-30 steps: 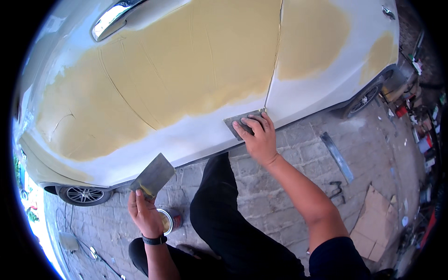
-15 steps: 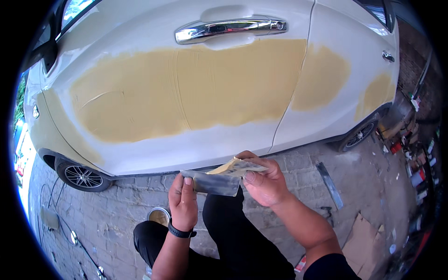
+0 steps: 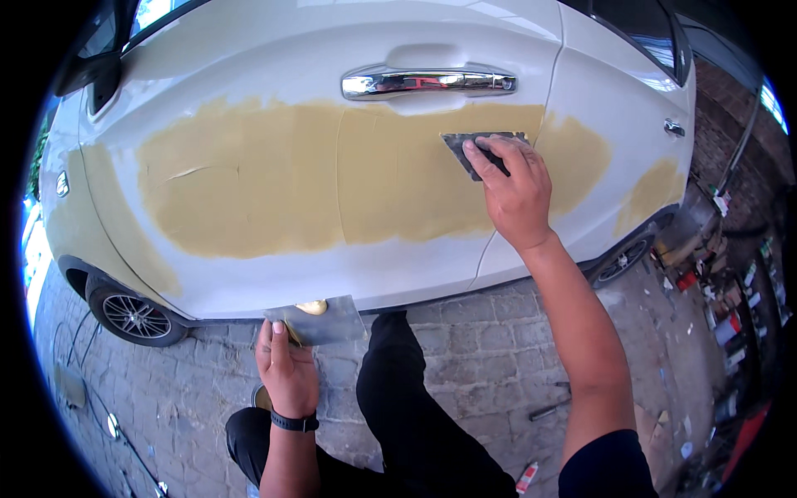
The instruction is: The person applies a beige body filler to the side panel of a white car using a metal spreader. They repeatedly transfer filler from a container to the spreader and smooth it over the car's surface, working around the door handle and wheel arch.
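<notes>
A white car door [image 3: 398,270] fills the view ahead, with a broad tan filler patch [image 3: 257,187] across its middle. My right hand [image 3: 521,199] grips a dark, flat putty spreader [image 3: 457,149] and holds it against the patch, below and right of the chrome door handle [image 3: 432,84]. Low in front of the door, my left hand [image 3: 288,373] pinches a grey rectangular plate [image 3: 336,324] by its left end. A dollop of pale yellow filler [image 3: 312,307] lies along the plate's upper edge.
Brick paving [image 3: 481,349] runs below the car, between its front wheel [image 3: 137,315] and rear wheel [image 3: 621,264]. A can [image 3: 261,397], partly hidden, stands beside my left wrist. Cables [image 3: 100,407] lie at far left; clutter [image 3: 730,328] lines the right side.
My hands have parted. The right one has gone up and right with the spreader onto the door; the left one has shifted left with the plate, where a filler dollop now shows.
</notes>
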The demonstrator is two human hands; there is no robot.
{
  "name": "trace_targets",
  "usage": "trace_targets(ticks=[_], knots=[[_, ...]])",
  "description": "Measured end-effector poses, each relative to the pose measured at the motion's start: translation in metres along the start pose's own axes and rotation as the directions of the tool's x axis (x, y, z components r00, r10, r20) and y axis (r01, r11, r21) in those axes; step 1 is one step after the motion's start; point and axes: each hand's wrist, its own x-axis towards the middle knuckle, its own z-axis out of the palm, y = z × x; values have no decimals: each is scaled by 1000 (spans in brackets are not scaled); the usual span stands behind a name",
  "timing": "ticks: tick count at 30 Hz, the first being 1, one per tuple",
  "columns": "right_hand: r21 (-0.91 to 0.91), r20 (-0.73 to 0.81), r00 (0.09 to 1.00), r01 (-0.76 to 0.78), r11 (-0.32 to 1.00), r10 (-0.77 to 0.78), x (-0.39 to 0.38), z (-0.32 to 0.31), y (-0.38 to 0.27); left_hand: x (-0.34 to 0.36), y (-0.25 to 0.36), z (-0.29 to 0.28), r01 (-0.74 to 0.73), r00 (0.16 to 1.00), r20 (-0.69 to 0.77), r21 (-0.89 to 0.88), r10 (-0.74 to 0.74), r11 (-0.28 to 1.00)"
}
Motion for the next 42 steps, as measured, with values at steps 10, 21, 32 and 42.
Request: trace_targets(ticks=[10,21,32,42], knots=[[-109,-75,996,30,994,-38,9,38,30,5,-18,-8,26,1000,-2,29,-26,999],[-11,6,985,-174,985,174,-119,67,-56,6,-36,-14,68,998,-12,80,-67,994],[353,434,800,-574,739,414,-206,44,-128,5,-43,-25,89,995,15,183,-94,979],[570,804,592,-795,-208,-59,-86,-31,-145,0,-36,-5,42,999,16,175,-45,984]])
